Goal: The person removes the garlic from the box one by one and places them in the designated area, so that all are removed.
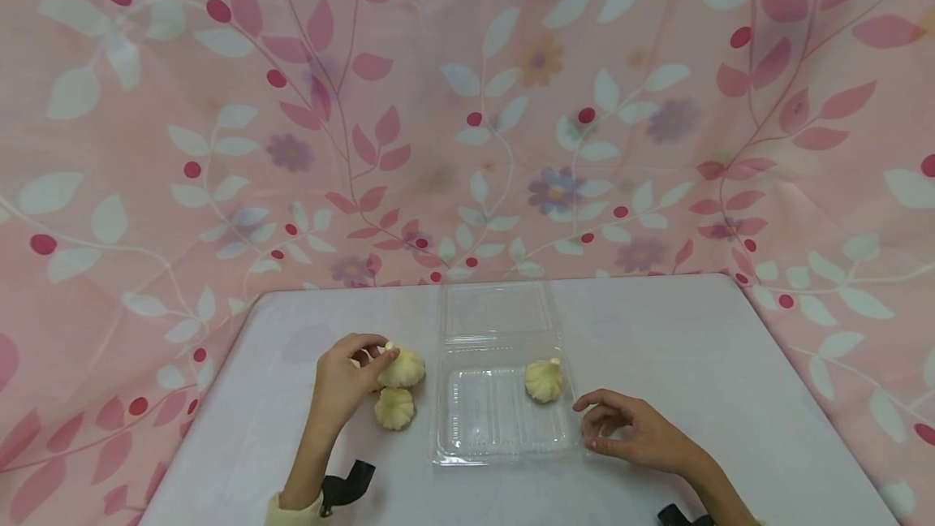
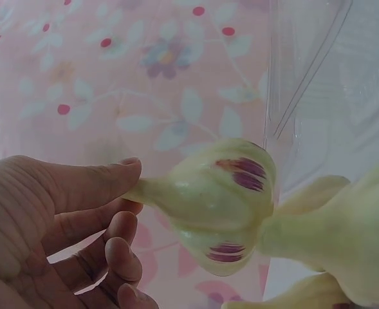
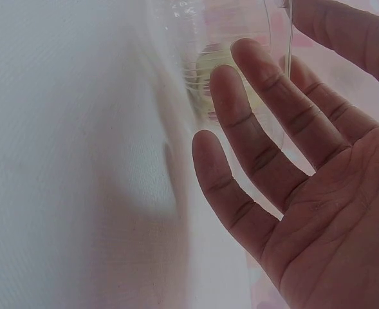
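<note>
My left hand [image 1: 346, 376] pinches a garlic bulb [image 2: 212, 206] by its stem, between thumb and fingers. The bulb is pale, with purple streaks on its side. Other garlic bulbs [image 2: 369, 238] crowd close beside it in the left wrist view, partly overlapping; one garlic bulb [image 1: 394, 410] shows just below the hand in the head view. Right of them lies a clear plastic box [image 1: 475, 459] with its lid folded back. Another garlic bulb [image 1: 544, 381] sits in the box's right part. By the box's right edge is my right hand [image 1: 635, 433], its fingers loosely bent and holding nothing.
The box's transparent lid [image 1: 499, 311] lies toward the far edge of the white table [image 1: 657, 331]. Behind the table hangs a pink floral cloth [image 1: 467, 104]. A black strap piece [image 1: 349, 485] sticks out at the left wrist.
</note>
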A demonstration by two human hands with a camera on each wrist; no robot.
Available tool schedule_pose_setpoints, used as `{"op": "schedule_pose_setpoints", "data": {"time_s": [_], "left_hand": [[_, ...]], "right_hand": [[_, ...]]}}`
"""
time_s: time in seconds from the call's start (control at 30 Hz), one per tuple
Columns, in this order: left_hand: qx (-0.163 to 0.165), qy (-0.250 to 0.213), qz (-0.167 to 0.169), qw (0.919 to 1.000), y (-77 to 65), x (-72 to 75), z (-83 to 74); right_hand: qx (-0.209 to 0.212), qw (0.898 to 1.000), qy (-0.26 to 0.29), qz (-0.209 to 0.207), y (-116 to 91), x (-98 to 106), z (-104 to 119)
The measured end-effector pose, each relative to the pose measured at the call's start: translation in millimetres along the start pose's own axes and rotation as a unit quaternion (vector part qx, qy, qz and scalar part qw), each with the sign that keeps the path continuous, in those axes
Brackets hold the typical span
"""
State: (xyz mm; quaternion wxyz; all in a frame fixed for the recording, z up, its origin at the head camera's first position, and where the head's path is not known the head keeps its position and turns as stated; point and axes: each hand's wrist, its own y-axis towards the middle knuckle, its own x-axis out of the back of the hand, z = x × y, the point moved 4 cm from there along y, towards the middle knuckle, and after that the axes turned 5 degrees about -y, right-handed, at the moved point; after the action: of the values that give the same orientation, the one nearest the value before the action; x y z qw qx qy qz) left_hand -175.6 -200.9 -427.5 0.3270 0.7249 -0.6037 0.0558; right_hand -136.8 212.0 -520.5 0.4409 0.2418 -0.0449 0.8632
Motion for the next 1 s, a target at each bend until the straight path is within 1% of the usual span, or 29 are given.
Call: {"op": "schedule_pose_setpoints", "data": {"time_s": [0.3,0.67,1.0], "left_hand": [[0.015,0.017,-0.009,0.9997,-1.5,10.7,6.9],[0.017,0.032,-0.027,0.9990,-1.7,21.3,12.5],[0.033,0.042,-0.039,0.9978,-4.0,31.3,19.5]], "right_hand": [[0.000,1.000,0.001,-0.001,0.0,-0.1,-0.1],[-0.003,1.000,-0.001,0.000,-0.3,0.0,-1.3],[-0.003,1.000,-0.003,-0.002,0.1,0.2,-1.5]]}}
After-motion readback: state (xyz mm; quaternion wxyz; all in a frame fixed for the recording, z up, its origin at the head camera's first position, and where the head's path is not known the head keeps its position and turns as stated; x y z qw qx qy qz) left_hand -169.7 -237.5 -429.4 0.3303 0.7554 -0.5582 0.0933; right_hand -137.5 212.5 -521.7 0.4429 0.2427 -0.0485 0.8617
